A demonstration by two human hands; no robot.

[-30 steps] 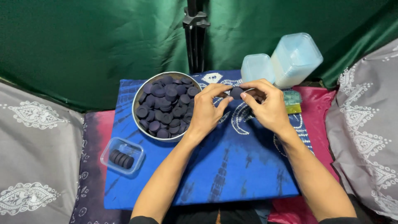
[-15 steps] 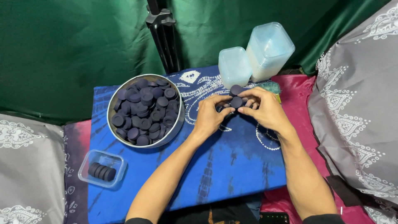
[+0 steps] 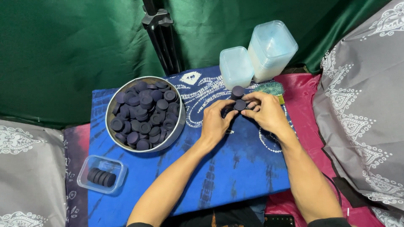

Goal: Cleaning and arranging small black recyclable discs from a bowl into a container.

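Note:
My left hand (image 3: 215, 122) and my right hand (image 3: 265, 111) meet over the blue patterned cloth (image 3: 235, 168), both pinching a small stack of dark round discs (image 3: 239, 99). One disc sticks up above the fingers, another lies flat between the thumbs. To the left stands a round metal bowl (image 3: 145, 112) heaped with several more of the same dark discs. A small clear plastic box (image 3: 102, 173) at the front left holds a row of discs on edge.
Two stacks of clear plastic containers (image 3: 269, 49) lie tipped behind my hands, with a green scouring pad (image 3: 271, 88) beside them. A black tripod leg (image 3: 160, 38) rises against the green backdrop. Grey patterned cushions (image 3: 362, 105) flank the board on both sides.
The camera view has shifted, so everything sits lower and further right in frame. My hands stay together on the discs, fingers slightly rearranged around the stack.

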